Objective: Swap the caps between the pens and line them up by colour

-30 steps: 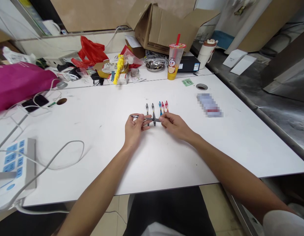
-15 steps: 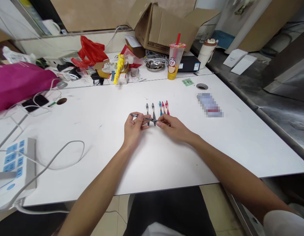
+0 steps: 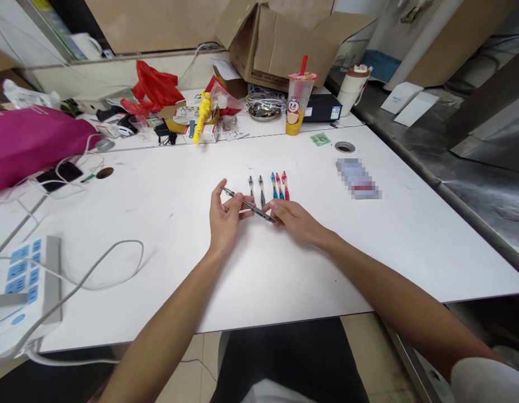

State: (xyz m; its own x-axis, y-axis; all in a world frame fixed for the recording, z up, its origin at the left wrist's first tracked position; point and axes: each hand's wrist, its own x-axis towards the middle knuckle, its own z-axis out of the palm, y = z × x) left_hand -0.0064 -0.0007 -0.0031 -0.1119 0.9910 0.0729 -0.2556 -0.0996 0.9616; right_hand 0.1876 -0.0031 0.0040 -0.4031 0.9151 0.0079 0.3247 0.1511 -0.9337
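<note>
Blue pen [image 3: 273, 187], one, lying on the white table [image 3: 318, 296]; landmark for all places below. Grey pen [image 3: 259, 211], one, raised in the hands, nearer the wearer than the blue pen and mostly left of it, slanting down towards its right end. Left hand [image 3: 226, 221], one: thumb and fingers closed about the barrel, index finger stretched up beside the far end. Right hand [image 3: 299, 218], one, nearer the wearer than the blue pen and to its right: thumb and fingers bunched against the pen's lower end; pinching or merely steadying, cannot tell. First clear-and-grey pen [image 3: 251, 186] and second clear-and-grey pen [image 3: 261, 187], both left of the blue pen, the second the closer. Pink-topped pen [image 3: 278, 182], just right of the blue pen; pink pen [image 3: 285, 182], beyond that one, further right. Drink cup [image 3: 293, 106], upright, behind the blue pen and to its right. Handling, as judged: the step looks like two-handed work on the grey pen; best to anchor the barrel with the left thumb, apply light force along its length with the right fingertips, avoid bending it, and keep the knuckles off the blue pen and its neighbours, which could roll.
</note>
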